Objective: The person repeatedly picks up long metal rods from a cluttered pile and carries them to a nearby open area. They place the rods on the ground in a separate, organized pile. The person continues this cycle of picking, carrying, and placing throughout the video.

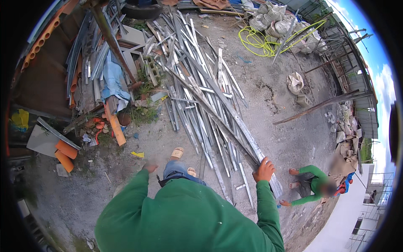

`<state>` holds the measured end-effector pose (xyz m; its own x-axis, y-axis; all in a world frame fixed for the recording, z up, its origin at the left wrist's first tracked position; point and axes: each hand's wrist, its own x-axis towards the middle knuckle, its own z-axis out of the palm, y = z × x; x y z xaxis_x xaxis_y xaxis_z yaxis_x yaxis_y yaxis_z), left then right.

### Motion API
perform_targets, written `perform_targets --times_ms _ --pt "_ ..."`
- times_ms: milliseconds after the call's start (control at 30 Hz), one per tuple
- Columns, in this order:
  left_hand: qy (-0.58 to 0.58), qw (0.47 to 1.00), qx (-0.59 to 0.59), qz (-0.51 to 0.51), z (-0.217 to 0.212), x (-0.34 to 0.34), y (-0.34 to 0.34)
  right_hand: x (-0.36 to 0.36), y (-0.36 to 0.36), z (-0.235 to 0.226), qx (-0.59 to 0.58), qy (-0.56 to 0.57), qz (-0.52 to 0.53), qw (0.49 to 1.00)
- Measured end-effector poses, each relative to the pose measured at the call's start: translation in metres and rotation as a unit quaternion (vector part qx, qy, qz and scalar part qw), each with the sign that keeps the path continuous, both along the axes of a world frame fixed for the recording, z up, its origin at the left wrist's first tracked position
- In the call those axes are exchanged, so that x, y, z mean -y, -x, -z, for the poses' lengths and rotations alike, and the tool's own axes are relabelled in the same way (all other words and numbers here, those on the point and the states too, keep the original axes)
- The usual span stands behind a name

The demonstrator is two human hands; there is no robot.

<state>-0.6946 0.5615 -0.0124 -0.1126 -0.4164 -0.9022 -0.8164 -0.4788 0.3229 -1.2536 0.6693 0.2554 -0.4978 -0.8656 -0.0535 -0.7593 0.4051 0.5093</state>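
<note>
My right hand (pixel 264 169) grips the near end of a long grey metal channel (pixel 235 122) that runs up across a heap of similar metal strips (pixel 197 88) on the gravel ground. My left hand (pixel 149 167) hangs free beside my left leg; its fingers are mostly hidden behind the green sleeve, so I cannot tell whether they are apart or closed. I wear jeans and tan sandals (pixel 178 153), and I stand at the near edge of the heap.
Another person in a green top (pixel 311 185) crouches at the lower right beside the channel's end. Orange pipes (pixel 114 128) and scrap lie at left, a yellow hose (pixel 256 42) and filled sacks (pixel 273 21) at the back, rubble at right.
</note>
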Motion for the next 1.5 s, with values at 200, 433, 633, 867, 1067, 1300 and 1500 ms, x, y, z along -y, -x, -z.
perform_targets --times_ms 200,433,633,867,1067,1300,1500 --pt "-0.101 0.984 0.113 -0.097 0.023 -0.157 -0.126 -0.013 0.025 0.026 0.04 0.016 -0.011 0.999" --pt "0.069 0.943 -0.022 -0.325 -0.043 -0.156 -0.071 -0.046 0.057 0.08 0.045 0.028 -0.073 0.996" --pt "0.118 0.967 -0.012 -0.226 -0.128 -0.171 -0.023 -0.076 0.084 0.147 0.095 0.02 -0.054 0.994" --pt "0.097 0.981 0.057 -0.157 -0.155 -0.271 -0.037 -0.135 0.1 0.224 0.099 0.087 0.031 0.991" --pt "0.094 0.977 0.018 -0.19 -0.105 -0.349 -0.034 -0.258 0.022 0.252 0.456 -0.008 0.413 0.788" --pt "0.075 0.952 -0.147 -0.256 0.01 -0.46 -0.09 -0.451 -0.076 0.354 0.547 -0.182 0.3 0.76" --pt "0.134 0.983 -0.001 -0.125 -0.075 -0.491 -0.051 -0.493 -0.05 0.325 0.657 -0.096 0.111 0.74"
